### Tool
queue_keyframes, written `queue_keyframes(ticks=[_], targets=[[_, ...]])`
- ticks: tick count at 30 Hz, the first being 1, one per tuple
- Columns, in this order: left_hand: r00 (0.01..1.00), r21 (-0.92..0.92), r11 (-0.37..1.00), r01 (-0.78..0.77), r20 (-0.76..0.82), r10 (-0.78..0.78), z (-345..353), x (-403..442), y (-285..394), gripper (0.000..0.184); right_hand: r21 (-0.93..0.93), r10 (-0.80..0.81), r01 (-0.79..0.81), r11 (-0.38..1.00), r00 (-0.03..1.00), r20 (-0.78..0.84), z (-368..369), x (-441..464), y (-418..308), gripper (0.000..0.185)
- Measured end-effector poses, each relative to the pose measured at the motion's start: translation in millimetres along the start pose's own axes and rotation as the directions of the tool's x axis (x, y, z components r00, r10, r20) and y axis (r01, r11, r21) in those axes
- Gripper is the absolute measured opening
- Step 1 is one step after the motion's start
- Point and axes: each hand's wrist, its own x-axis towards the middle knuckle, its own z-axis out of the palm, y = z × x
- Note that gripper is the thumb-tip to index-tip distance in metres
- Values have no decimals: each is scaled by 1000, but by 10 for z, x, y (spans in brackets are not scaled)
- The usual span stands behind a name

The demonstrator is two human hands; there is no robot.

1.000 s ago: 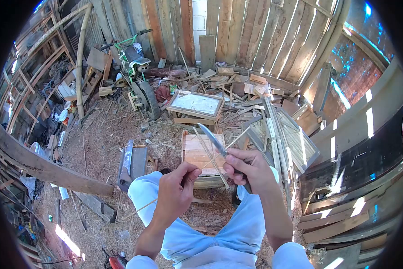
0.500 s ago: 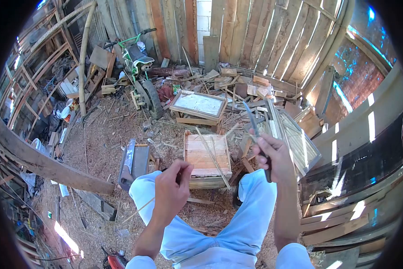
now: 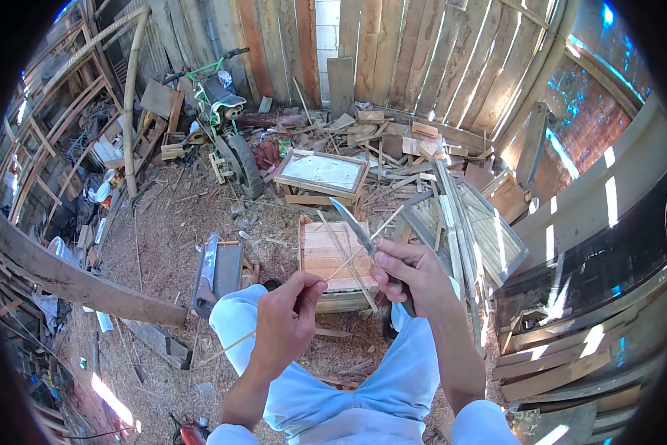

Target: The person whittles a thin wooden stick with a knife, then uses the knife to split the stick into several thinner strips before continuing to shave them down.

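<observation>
My left hand (image 3: 287,315) is closed around a thin wooden strip (image 3: 350,257), which slants from lower left to upper right through my fingers. My right hand (image 3: 416,279) grips a knife (image 3: 353,224) by its dark handle, the curved blade pointing up and to the left. The blade lies close to the strip's upper part; whether they touch I cannot tell. Below and beyond my hands stands a small wooden box (image 3: 324,256) between my knees. Another thin strip (image 3: 342,243) leans across it.
Left of my knees, a long blade (image 3: 209,268) with a dark handle lies on a grey-topped stand (image 3: 230,267). A framed white panel (image 3: 322,169) sits beyond the box. Further back are scrap wood (image 3: 382,141) and a green bike (image 3: 226,111). A wooden beam (image 3: 89,278) crosses at left.
My right hand has moved left and down with the knife, bringing the blade from apart to close by the strip. My left hand stays nearly in place, still holding the strip.
</observation>
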Motion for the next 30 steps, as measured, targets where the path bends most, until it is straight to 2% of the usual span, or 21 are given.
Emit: queue_keyframes(ticks=[1, 4, 6, 9, 11, 14, 15, 16, 17, 19, 20, 21, 23, 26, 30], targets=[[999, -24, 999, 30, 28, -30, -19, -15, 0, 5, 25, -12, 12, 1000, 1000, -26, 1, -8, 1, 20], [996, -33, 996, 77, 57, -75, -51, -93, 0, 7, 108, -31, 38, 993, 998, -60, -131, -8, -58, 20], [993, -17, 995, 101, 58, -100, -57, -119, -5, 8, 105, -21, 27, 994, 998, -55, -138, -34, -88, 19], [999, -54, 997, 50, 22, -48, -33, -117, 1, 6, 115, 7, -1, 993, 999, -53, -157, -37, -128, 18], [998, -37, 998, 43, 54, -41, -40, -120, 14, 6, 133, 26, -18, 991, 998, -52, -193, -17, -123, 18], [996, -3, 997, 81, 39, -81, -88, -167, -24, 6, 71, -39, 45, 996, 996, -85, -483, 58, -71, 21], [996, -6, 997, 81, 41, -80, -103, -222, -35, 6, 114, -161, 195, 974, 953, -256, -721, 102, -187, 24], [993, -5, 993, 115, 17, -115, -145, -270, -61, 6, 135, -269, 354, 925, 864, -425, -793, 126, -263, 28], [989, 2, 989, 150, -14, -150, -194, -278, -82, 6, 144, -273, 362, 921, 864, -423, -770, 150, -231, 28], [989, 13, 990, 142, -32, -142, -149, -233, -30, 6, 77, -160, 191, 979, 939, -304, -537, 82, -222, 35], [992, 20, 993, 119, -46, -118, -95, -164, 15, 7, 153, -133, 170, 973, 965, -227, -373, 23, -230, 36], [994, 29, 995, 91, -64, -89, -65, -100, 50, 7, 144, -142, 178, 973, 963, -230, -307, -19, -207, 36], [993, 51, 993, 107, -48, -105, -73, -40, 81, 8, 96, -163, 168, 981, 985, -60, -200, -71, -141, 43], [998, 58, 997, 47, -55, -43, -54, -22, 101, 7, 8, -124, 124, 992, 992, 4, 30, -127, -146, 36], [993, 53, 998, -41, -109, 47, -17, -36, 69, 6, -35, -138, 137, 990, 990, -31, 43, -42, -128, 36]])
